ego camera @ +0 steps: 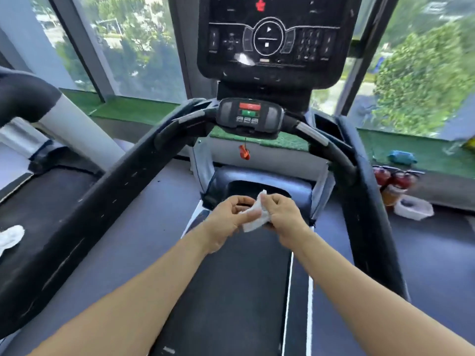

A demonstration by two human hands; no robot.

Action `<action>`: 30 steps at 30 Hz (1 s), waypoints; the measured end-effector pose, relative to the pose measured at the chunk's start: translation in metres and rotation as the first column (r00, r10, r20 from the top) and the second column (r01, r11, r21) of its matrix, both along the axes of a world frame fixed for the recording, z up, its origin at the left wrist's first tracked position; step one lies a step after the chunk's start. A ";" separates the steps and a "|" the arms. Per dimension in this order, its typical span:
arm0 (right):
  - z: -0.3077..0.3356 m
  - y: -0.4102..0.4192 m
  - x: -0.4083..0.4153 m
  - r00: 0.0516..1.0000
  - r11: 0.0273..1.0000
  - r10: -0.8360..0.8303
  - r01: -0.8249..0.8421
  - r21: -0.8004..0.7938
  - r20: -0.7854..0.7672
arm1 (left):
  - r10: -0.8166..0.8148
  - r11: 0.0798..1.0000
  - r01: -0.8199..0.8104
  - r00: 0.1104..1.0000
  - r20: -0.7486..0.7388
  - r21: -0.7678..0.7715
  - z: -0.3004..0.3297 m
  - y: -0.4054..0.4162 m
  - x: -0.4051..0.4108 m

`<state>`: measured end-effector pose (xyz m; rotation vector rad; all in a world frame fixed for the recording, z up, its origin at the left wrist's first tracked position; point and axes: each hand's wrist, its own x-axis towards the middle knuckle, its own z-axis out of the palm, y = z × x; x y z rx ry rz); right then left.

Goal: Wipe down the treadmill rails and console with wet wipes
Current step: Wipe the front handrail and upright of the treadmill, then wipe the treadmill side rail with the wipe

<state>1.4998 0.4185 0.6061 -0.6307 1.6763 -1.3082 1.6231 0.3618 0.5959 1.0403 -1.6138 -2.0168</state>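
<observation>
A white wet wipe [255, 217] is held between both hands over the front of the treadmill belt [231, 278]. My left hand [227, 222] pinches its left part with curled fingers, and my right hand [282, 214] grips its right edge. The black left rail [84, 214] runs diagonally from lower left up to the small control pad [249, 115]. On the other side the right rail [370, 227] runs down. The large dark console [272, 39] stands above, out of the hands' reach here.
A red safety clip [244, 152] hangs under the control pad. A crumpled white wipe [10, 237] lies on the neighbouring treadmill at left. Red bottles [393, 179], a white tub [413, 208] and a teal bundle [401, 157] sit at right by the green turf ledge and windows.
</observation>
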 end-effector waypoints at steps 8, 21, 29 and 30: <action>0.020 -0.030 0.000 0.959 0.974 -0.199 0.216 -0.065 0.201 | -0.092 0.990 0.091 0.996 -0.002 -0.105 0.003 -0.070 -0.028; -0.010 -0.043 -0.078 0.867 0.863 -0.498 0.497 0.094 -0.008 | -0.220 0.948 0.224 0.975 -0.043 0.228 -0.026 -0.088 -0.124; -0.071 -0.010 -0.161 0.523 0.742 0.145 0.504 0.442 -0.840 | -0.168 0.985 0.171 0.965 0.203 0.000 -0.089 -0.106 -0.189; -0.075 -0.004 -0.170 0.464 0.705 0.240 0.521 0.482 -0.853 | -0.194 0.979 0.204 0.956 0.219 -0.026 -0.095 -0.104 -0.201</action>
